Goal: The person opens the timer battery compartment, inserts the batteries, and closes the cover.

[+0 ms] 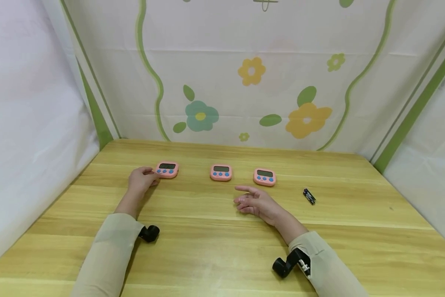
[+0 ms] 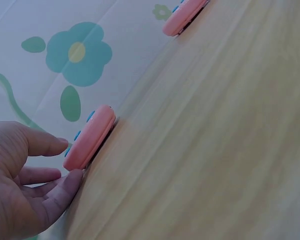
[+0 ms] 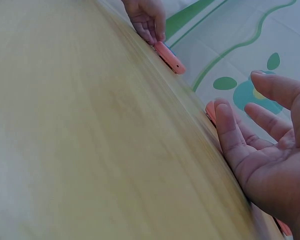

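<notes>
Three pink timers with blue buttons and grey displays lie in a row across the wooden table. At the left timer (image 1: 167,169), my left hand (image 1: 142,180) pinches the near left edge between thumb and fingertips. The left wrist view has a fingertip by the blue buttons of that timer (image 2: 91,137) and another at its lower edge. My right hand (image 1: 258,204) is held out in front of the middle timer (image 1: 221,172) and the right timer (image 1: 264,177). Its fingers are spread and loosely bent, with nothing between them.
Right of the timers lie small dark cylinders that look like batteries (image 1: 309,196). Behind the table (image 1: 207,247) hangs a white curtain (image 1: 222,82) with flowers, and more white cloth (image 1: 33,123) hangs at the sides. A black wrist camera (image 1: 281,267) sticks out from the right sleeve.
</notes>
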The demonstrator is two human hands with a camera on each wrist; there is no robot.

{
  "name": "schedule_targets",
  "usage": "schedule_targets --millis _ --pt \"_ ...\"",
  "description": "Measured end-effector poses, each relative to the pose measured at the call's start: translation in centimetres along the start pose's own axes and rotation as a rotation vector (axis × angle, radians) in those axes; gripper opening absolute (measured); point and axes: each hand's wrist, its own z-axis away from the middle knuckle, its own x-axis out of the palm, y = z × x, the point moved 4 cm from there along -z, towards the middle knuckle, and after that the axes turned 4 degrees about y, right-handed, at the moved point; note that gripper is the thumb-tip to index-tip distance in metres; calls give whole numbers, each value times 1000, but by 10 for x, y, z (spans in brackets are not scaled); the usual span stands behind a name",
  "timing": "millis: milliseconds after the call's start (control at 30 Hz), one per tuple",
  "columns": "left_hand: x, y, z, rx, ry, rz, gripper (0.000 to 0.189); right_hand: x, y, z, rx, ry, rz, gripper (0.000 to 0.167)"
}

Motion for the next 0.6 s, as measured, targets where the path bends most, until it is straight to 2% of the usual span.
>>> schedule_targets --millis 167,267,400,600 --pt "-8 7 0 31 71 -62 49 1 0 -2 -1 1 -2 54" --pt "-10 13 0 48 77 -58 50 2 1 -3 1 5 -3 54" --pt "-6 20 0 101 38 -69 51 2 3 -4 3 5 -4 55" --pt "15 33 4 174 -81 -27 53 3 3 -4 -1 5 -11 55"
